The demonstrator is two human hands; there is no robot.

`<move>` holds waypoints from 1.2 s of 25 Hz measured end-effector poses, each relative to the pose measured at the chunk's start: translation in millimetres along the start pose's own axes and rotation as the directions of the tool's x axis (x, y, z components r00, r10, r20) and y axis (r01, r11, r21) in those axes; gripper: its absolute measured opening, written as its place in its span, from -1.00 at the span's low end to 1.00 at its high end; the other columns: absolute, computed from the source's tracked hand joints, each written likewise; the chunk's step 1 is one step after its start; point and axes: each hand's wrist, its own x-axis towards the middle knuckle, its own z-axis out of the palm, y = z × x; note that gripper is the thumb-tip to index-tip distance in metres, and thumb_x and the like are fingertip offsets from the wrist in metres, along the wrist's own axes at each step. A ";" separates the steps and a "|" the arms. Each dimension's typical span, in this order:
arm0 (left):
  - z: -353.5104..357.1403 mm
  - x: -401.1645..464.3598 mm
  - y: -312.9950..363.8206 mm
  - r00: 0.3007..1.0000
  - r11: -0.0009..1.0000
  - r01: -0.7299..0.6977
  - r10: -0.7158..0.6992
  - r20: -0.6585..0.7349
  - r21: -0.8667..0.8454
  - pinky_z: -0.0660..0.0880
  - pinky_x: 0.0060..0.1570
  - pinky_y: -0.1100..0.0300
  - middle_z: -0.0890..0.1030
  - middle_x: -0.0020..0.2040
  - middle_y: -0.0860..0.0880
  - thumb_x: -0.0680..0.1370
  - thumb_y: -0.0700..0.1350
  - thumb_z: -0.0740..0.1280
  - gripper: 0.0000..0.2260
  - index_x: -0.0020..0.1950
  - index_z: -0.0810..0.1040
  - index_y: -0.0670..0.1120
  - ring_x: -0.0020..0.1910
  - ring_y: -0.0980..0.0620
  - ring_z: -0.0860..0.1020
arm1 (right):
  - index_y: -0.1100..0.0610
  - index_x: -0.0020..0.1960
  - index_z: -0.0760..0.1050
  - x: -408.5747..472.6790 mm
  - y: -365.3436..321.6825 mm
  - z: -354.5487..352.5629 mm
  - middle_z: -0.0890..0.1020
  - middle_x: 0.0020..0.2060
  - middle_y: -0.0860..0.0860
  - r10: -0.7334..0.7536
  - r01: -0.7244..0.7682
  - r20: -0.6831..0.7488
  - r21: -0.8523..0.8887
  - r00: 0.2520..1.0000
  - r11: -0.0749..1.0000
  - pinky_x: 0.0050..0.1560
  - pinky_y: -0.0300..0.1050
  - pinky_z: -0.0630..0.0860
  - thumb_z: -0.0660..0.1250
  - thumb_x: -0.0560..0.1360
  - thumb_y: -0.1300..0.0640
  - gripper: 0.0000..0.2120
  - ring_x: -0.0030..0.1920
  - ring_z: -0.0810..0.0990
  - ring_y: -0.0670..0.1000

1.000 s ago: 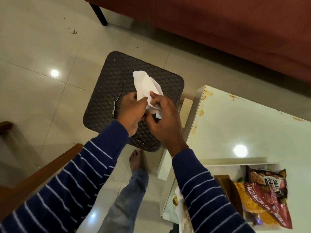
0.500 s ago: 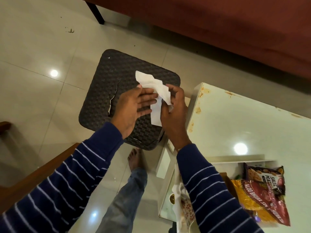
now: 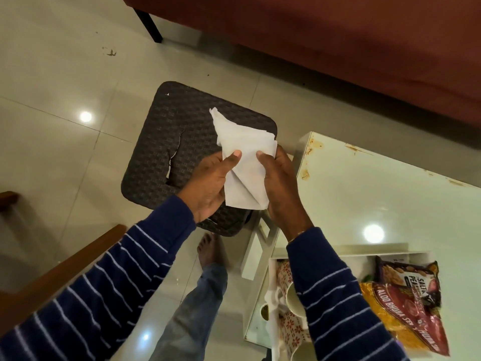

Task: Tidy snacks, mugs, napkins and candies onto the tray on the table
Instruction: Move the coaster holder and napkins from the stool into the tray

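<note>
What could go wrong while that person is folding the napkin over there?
The white napkin, pinched only by the left hand and right hand, hangs over the dark stool, not the table; if it slips, it probably lands off the table. The thin paper might also tear or crease unevenly.

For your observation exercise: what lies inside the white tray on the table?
Inside the white tray lie two snack packets, a pale mug and red-patterned napkins. The right sleeve covers the middle, so whatever lies beneath it cannot be seen.
</note>
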 end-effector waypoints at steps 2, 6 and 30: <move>0.3 -2.5 -1.6 1.000 1.000 0.018 -0.017 0.023 -0.025 0.61 0.05 0.02 0.65 0.22 -0.09 0.60 -0.13 0.34 -0.72 0.31 0.54 -0.05 0.18 -0.06 0.63 | -0.20 0.01 0.43 0.2 -4.5 -2.4 0.56 -0.04 -0.18 0.027 -0.025 -0.033 0.045 0.999 0.999 0.02 -0.03 0.64 0.26 0.62 -0.05 -0.96 0.00 0.60 -0.03; 2.3 -7.8 -3.4 0.998 0.990 0.056 -0.050 0.046 -0.129 0.62 0.04 -0.02 0.64 0.24 -0.11 0.49 -0.20 0.41 -0.59 0.33 0.51 -0.06 0.21 -0.08 0.61 | -0.20 -0.03 0.44 0.3 -10.7 -11.0 0.58 -0.11 -0.25 0.022 -0.016 -0.082 0.071 0.996 0.997 -0.30 -0.31 0.57 0.27 0.61 -0.04 -0.93 -0.09 0.63 -0.09; 18.2 -9.8 16.8 0.993 0.986 -0.110 0.113 -0.017 0.122 0.61 -0.14 0.20 0.59 0.26 -0.07 0.39 -0.34 0.49 -0.44 0.32 0.45 -0.01 0.08 -0.06 0.66 | 0.11 0.30 0.50 -2.8 -0.7 -41.0 0.60 0.07 -0.11 -0.273 0.282 0.069 -0.232 0.960 0.931 -0.04 -0.35 0.59 0.24 0.65 0.15 -0.76 0.01 0.61 -0.21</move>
